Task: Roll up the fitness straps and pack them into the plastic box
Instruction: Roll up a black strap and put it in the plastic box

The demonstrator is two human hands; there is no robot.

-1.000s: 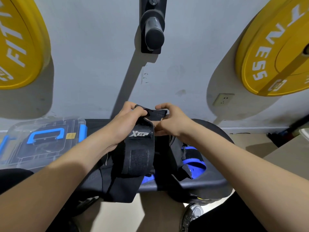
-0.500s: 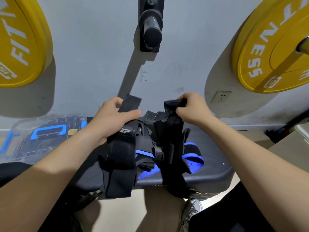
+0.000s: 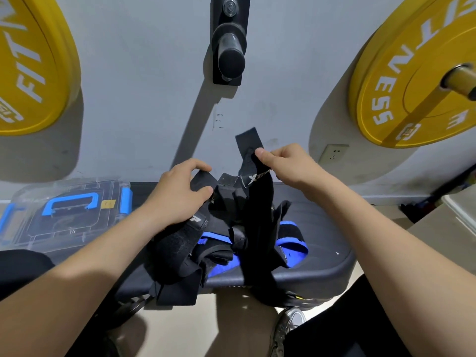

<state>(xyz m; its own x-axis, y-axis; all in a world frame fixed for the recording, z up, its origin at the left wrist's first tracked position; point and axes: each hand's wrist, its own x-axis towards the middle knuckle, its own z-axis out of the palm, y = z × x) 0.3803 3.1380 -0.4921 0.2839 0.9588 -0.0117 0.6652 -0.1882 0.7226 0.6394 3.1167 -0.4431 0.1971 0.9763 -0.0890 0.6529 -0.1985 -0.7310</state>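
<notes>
Left hand (image 3: pixel 177 197) and right hand (image 3: pixel 286 166) (gripping straps (image 3: pixel 257 215)) have parted.

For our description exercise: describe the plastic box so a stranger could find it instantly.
Find the yellow weight plate at upper left. Below it, left of the black bench, lies the plastic box. Only it is transparent, with a blue handle.
</notes>
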